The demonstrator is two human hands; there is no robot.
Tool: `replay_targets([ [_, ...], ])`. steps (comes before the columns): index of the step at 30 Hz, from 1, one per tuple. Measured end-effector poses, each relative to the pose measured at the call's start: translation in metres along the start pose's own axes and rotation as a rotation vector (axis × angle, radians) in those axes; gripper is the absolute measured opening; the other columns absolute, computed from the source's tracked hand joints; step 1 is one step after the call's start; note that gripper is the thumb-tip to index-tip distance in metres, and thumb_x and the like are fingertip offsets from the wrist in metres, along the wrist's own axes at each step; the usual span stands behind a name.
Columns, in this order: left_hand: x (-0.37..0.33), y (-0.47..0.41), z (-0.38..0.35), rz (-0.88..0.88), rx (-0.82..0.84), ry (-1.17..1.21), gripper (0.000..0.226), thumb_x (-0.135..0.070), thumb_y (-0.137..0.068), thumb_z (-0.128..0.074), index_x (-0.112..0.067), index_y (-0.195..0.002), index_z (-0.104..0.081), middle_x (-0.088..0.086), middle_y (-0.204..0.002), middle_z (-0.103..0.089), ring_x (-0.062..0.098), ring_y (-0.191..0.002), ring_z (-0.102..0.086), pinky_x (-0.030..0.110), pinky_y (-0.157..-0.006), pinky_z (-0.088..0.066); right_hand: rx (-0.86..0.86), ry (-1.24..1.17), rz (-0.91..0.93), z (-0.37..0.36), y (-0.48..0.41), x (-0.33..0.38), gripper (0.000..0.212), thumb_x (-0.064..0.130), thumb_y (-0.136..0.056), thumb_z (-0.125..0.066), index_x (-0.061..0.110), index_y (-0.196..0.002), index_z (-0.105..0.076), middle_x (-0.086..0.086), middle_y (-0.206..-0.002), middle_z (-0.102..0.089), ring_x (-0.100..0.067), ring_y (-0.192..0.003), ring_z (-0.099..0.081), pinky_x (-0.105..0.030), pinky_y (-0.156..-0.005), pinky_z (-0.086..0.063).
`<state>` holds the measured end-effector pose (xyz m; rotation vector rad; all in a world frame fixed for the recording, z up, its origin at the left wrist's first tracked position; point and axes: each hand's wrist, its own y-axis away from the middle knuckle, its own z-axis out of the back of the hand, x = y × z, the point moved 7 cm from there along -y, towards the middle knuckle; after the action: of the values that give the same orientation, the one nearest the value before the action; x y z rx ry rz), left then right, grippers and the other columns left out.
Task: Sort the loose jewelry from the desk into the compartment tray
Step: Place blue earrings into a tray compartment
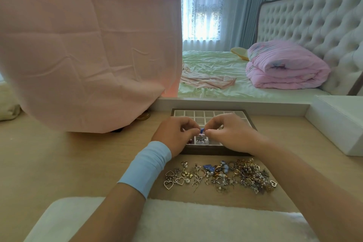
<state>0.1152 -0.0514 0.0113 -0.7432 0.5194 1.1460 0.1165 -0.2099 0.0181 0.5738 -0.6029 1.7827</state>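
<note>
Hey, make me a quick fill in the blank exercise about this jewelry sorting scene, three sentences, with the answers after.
1. The left hand and the right hand together pinch a small ___ jewelry piece above the compartment tray.
2. The light blue wristband sits on the ___ wrist.
3. At the left end of the loose jewelry on the desk lie ___-shaped pendants.
Answers: blue; left; heart.

Compartment tray (214,151): no lettering readable.
Loose jewelry (220,177): no tags or numbers legible.
Blue piece (202,130): too small to read anything.
</note>
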Motion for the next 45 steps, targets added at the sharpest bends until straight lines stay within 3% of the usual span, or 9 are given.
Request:
replay_targets([
  [3, -0.002, -0.001, 0.005, 0.01, -0.026, 0.047, 0.008, -0.029, -0.086, -0.071, -0.034, -0.08, -0.072, -0.013, -0.076, -0.067, 0.003, -0.069, -0.057, 0.015, -0.063, -0.04, -0.031, -0.141, 0.01, 0.002, 0.0, 0.003, 0.013, 0.028, -0.092, -0.071, 0.024, -0.104, -0.073, 0.007, -0.088, -0.074, -0.002, -0.064, -0.065, -0.027, -0.067, -0.054],
  [6, 0.0, -0.003, 0.007, 0.041, -0.058, 0.126, 0.009, -0.027, -0.085, -0.073, -0.032, -0.078, -0.071, -0.012, -0.076, -0.07, 0.004, -0.072, -0.064, 0.016, -0.065, -0.044, -0.043, -0.221, 0.01, 0.002, -0.001, 0.003, 0.006, 0.024, -0.09, -0.074, 0.021, -0.089, -0.079, -0.005, -0.08, -0.077, -0.01, -0.051, -0.06, -0.039, -0.072, -0.058],
  [10, 0.002, -0.001, -0.002, 0.079, -0.027, 0.126, 0.004, -0.03, -0.086, -0.072, -0.031, -0.082, -0.072, -0.01, -0.076, -0.071, 0.007, -0.072, -0.066, 0.025, -0.069, -0.053, -0.035, -0.284, -0.025, 0.001, 0.0, -0.004, 0.006, 0.026, -0.089, -0.076, 0.021, -0.091, -0.08, 0.007, -0.083, -0.078, -0.007, -0.054, -0.063, -0.032, -0.073, -0.06],
  [13, 0.003, -0.002, -0.01, 0.09, 0.005, -0.04, 0.002, -0.035, -0.087, -0.07, -0.033, -0.085, -0.07, -0.012, -0.079, -0.07, 0.007, -0.075, -0.065, 0.033, -0.078, -0.056, -0.066, -0.092, -0.004, -0.001, -0.003, -0.006, 0.005, 0.03, -0.089, -0.076, 0.026, -0.088, -0.079, 0.014, -0.081, -0.073, 0.002, -0.073, -0.065, -0.025, -0.072, -0.051],
  [24, 0.004, -0.006, -0.008, -0.003, 0.0, -0.399, 0.019, -0.044, -0.092, -0.059, -0.041, -0.106, -0.071, -0.01, -0.111, -0.062, 0.015, -0.112, -0.046, 0.039, -0.096, -0.043, -0.09, 0.274, 0.011, -0.006, -0.005, -0.004, 0.014, 0.041, -0.094, -0.063, 0.034, -0.093, -0.075, 0.018, -0.096, -0.068, -0.007, -0.095, -0.061, -0.037, -0.085, -0.053],
  [29, 0.002, -0.004, -0.001, -0.061, -0.003, -0.348, 0.012, -0.037, -0.09, -0.063, -0.041, -0.102, -0.064, -0.02, -0.093, -0.062, 0.007, -0.095, -0.048, 0.038, -0.091, -0.047, 0.023, 0.349, 0.058, -0.008, -0.001, 0.002, 0.018, 0.043, -0.096, -0.057, 0.04, -0.1, -0.074, 0.02, -0.097, -0.062, -0.007, -0.096, -0.057, -0.033, -0.082, -0.05],
  [35, -0.002, -0.003, -0.011, -0.124, 0.119, -0.448, 0.018, -0.041, -0.092, -0.059, -0.041, -0.105, -0.072, -0.013, -0.109, -0.057, 0.011, -0.113, -0.043, 0.039, -0.099, -0.041, 0.017, 0.398, 0.076, -0.005, 0.0, 0.007, 0.019, 0.041, -0.097, -0.054, 0.04, -0.106, -0.071, 0.019, -0.097, -0.059, -0.008, -0.096, -0.057, -0.035, -0.085, -0.052],
  [42, -0.002, -0.002, 0.001, -0.085, 0.067, -0.384, 0.012, -0.033, -0.092, -0.059, -0.04, -0.1, -0.066, -0.026, -0.088, -0.049, 0.006, -0.096, -0.049, 0.036, -0.094, -0.047, 0.093, 0.436, 0.081, -0.014, 0.002, 0.007, 0.025, 0.039, -0.102, -0.051, 0.043, -0.116, -0.071, 0.017, -0.104, -0.053, -0.008, -0.097, -0.051, -0.028, -0.079, -0.04],
  [45, -0.006, -0.001, -0.003, -0.127, 0.085, -0.416, 0.016, -0.035, -0.093, -0.058, -0.04, -0.106, -0.066, -0.02, -0.102, -0.057, 0.007, -0.106, -0.048, 0.037, -0.096, -0.045, 0.069, 0.415, 0.094, -0.007, 0.002, 0.008, 0.024, 0.038, -0.099, -0.052, 0.043, -0.11, -0.074, 0.019, -0.102, -0.055, -0.007, -0.096, -0.055, -0.031, -0.084, -0.049],
])
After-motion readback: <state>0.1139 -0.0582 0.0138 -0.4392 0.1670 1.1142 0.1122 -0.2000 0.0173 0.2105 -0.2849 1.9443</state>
